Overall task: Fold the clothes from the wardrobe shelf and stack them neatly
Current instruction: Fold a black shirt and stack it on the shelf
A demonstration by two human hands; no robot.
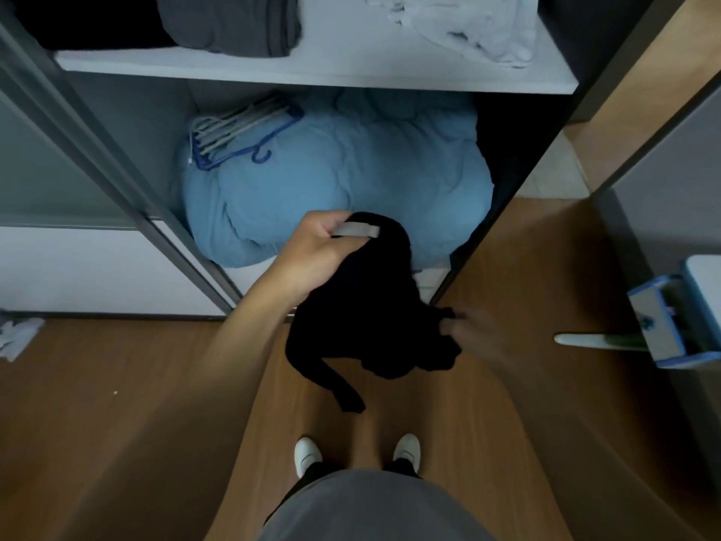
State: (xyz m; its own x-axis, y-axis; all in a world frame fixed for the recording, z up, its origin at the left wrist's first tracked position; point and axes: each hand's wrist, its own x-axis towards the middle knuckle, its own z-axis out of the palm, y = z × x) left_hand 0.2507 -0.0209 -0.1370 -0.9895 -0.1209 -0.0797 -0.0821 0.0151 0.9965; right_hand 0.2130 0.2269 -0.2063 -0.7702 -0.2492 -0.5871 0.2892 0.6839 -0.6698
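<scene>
Black garment [363,306] hangs in mid-air in front of the wardrobe [117,158]. Left grip [324,244] clamped on its top by the grey tag [357,231]. Right grip [468,333] is at its lower edge, too blurred to tell. Likely step: opening it out. Next needs both corners held for the first fold.

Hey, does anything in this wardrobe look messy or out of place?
Yes. A white garment lies crumpled on the upper shelf beside the folded grey stack, hangers lie loose on the blue duvet, and white cloth sits on the floor.
</scene>
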